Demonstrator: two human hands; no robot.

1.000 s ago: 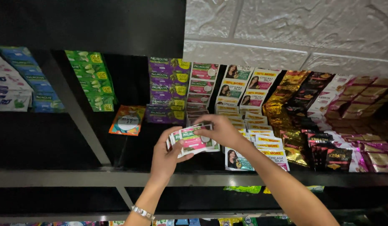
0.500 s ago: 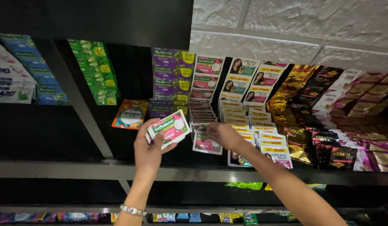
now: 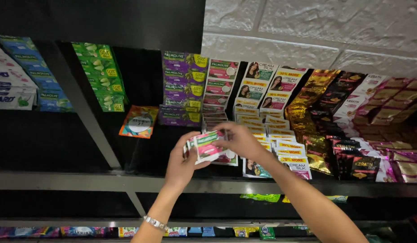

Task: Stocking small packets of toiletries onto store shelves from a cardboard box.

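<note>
My left hand (image 3: 183, 164) holds a small stack of pink, green and white sachets (image 3: 205, 145) above the front of the black shelf (image 3: 73, 180). My right hand (image 3: 239, 140) has its fingers pinched on the right end of that same stack, so both hands meet on it. One loose sachet (image 3: 228, 158) of the same kind lies on the shelf just under the hands. A row of matching pink and green sachets (image 3: 222, 75) runs back behind them. A silver bracelet (image 3: 155, 223) is on my left wrist.
Rows of sachets fill the shelf: purple (image 3: 183, 85), green (image 3: 100, 74), white and yellow (image 3: 273, 117), gold and dark brown (image 3: 321, 117), maroon (image 3: 393, 103) at right. An orange sachet (image 3: 139, 121) lies alone. Blue and white boxes (image 3: 15, 81) sit at left. A white brick wall (image 3: 316, 31) is above.
My left hand carried the sachet stack back right and down toward the middle. My right hand left the shelf sachets and came onto the stack, so the hands have joined again.
</note>
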